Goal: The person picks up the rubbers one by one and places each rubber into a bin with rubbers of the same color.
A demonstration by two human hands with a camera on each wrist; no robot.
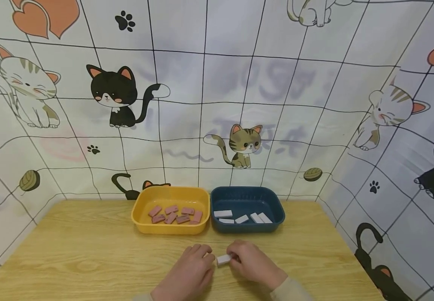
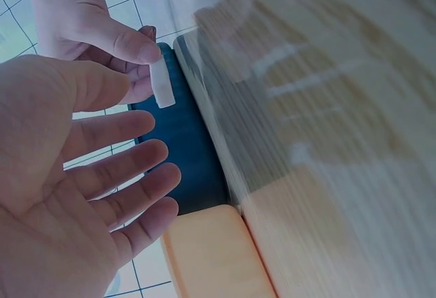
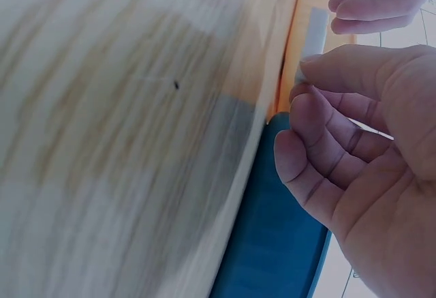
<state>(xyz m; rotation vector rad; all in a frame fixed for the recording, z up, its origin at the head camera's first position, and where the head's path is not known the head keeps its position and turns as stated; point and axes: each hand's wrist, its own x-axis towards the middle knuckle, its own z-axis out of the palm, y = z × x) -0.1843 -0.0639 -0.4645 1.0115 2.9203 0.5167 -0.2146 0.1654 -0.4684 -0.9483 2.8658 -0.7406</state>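
Note:
My right hand pinches a small white block between thumb and fingers, low over the table in front of the bins. In the left wrist view the white block juts out past the right thumb. My left hand is just left of the block's free end. Its fingers spread loosely with nothing between them. The right wrist view has the right hand with its other fingers curled in toward the palm.
A yellow bin with several pink blocks stands behind the hands. Touching its right side is a dark blue bin with several white blocks. A cat-patterned cloth hangs behind the wooden table.

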